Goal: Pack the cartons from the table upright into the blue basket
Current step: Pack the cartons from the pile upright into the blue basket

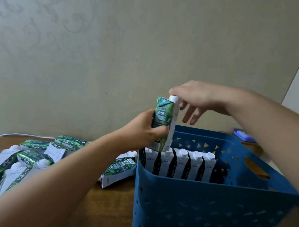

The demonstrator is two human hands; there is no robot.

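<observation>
My left hand (143, 130) grips a green and white carton (165, 118) round its lower half and holds it upright above the left rear part of the blue basket (209, 207). My right hand (194, 99) reaches over the top of this carton, with thumb and forefinger at its white cap and the other fingers spread loosely. Inside the basket, several cartons (182, 165) stand upright in a row along the far wall, caps up. Several more cartons (25, 159) lie flat in a heap on the wooden table at the left.
One carton (119, 170) lies on its side right against the basket's left wall. A white cable (9, 135) runs along the table's back edge. A small blue object (243, 135) sits behind the basket at the right. A patterned wall stands close behind.
</observation>
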